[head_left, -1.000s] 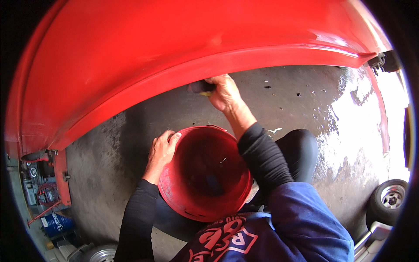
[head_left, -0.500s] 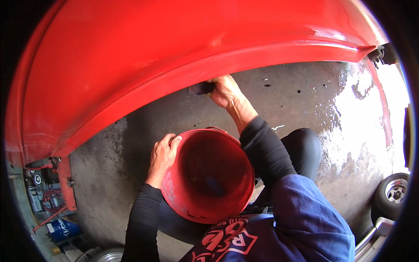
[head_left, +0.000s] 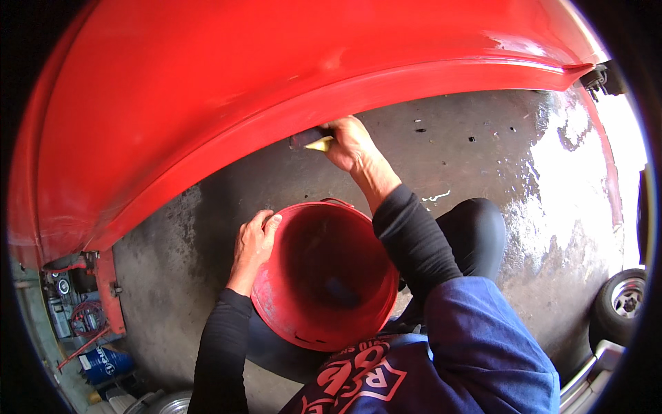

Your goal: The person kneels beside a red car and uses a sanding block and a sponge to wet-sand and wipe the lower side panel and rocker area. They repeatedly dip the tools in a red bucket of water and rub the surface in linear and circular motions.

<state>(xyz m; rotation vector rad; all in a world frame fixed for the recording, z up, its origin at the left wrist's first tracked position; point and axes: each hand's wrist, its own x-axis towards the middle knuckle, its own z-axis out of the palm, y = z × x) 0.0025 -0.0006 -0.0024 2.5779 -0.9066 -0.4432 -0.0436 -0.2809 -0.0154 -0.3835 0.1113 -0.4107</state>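
Observation:
A large red car body panel (head_left: 227, 83) arches across the top of the view. My right hand (head_left: 350, 143) is closed around a dark pad (head_left: 308, 138) with a pale yellow patch showing, held against the panel's lower edge. What exactly the pad is, I cannot make out; the panel's lip and my fingers hide part of it. My left hand (head_left: 254, 247) grips the left rim of a red bucket (head_left: 376, 303), which stands between my legs. Low inside the bucket lies a small bluish piece (head_left: 338, 288).
Wet patches shine on the grey concrete floor (head_left: 155, 269), with small scraps scattered beyond my right hand. A loose wheel (head_left: 623, 301) stands at the right. To the left are a red metal frame (head_left: 109, 290), a blue drum (head_left: 107, 363) and coiled hose (head_left: 88, 317).
My right hand has shifted slightly left and up along the panel edge, and yellow now shows on the pad. My left hand stays on the bucket rim.

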